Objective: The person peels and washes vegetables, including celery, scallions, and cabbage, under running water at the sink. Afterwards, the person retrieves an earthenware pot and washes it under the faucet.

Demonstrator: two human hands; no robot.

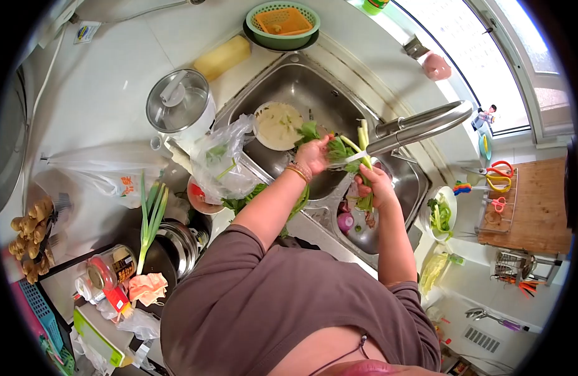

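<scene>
In the head view, my right hand [378, 186] is wrapped round a bunch of celery [363, 135] under the curved faucet [420, 128]. The pale stalk ends point up beside the spout, and water runs over them. My left hand [314, 155] is closed on the leafy part of the greens [337, 149], just left of the water stream. Both hands are over the divider of the double sink [295, 81]. A round white bowl of cloudy liquid [278, 127] sits in the left basin. In the right basin lies a purple onion [345, 221].
A plastic bag with greens [220, 153] lies by the sink's left edge. A lidded pot [178, 103] and a green basket [283, 25] stand behind. To the right are a plate of greens [440, 216] and a cutting board [533, 203]. Scallions [152, 213] lie left.
</scene>
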